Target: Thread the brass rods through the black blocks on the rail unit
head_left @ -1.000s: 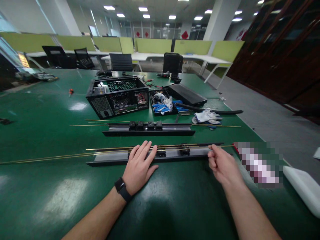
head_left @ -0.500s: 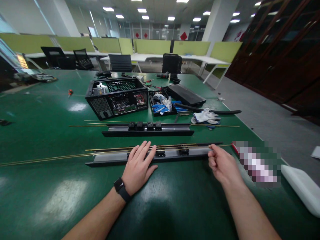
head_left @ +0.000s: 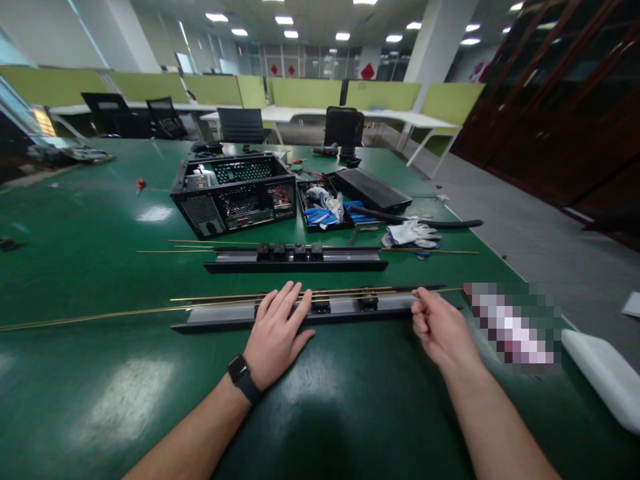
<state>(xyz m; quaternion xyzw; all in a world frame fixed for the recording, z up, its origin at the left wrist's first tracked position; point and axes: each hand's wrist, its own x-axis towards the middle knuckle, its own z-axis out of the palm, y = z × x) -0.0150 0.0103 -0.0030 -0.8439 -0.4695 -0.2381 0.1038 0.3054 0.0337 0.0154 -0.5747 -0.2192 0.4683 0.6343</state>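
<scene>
My left hand (head_left: 280,333), a dark watch on its wrist, lies with fingers outstretched over the near black-edged metal channel (head_left: 220,315). Its fingertips rest across the thin brass-coloured rods (head_left: 193,299) that run along the channel. Black blocks (head_left: 369,299) sit in the channel right of that hand; another is partly hidden beneath the fingers. At the channel's right part, my right hand (head_left: 443,328) is closed in a pinch on a thin brass-coloured rod. That rod's thin end (head_left: 453,289) shows to the right of the hand.
A second channel (head_left: 295,267) with several black blocks lies behind, with more rods. Farther back are an open computer case (head_left: 260,207), a tray of gloves (head_left: 325,229), a black panel (head_left: 373,189) and loose gloves (head_left: 413,233). A blurred-out item (head_left: 510,327) and white object (head_left: 603,377) lie right.
My right hand has shifted slightly left along the channel, still pinched on the rod. My left hand stays in place.
</scene>
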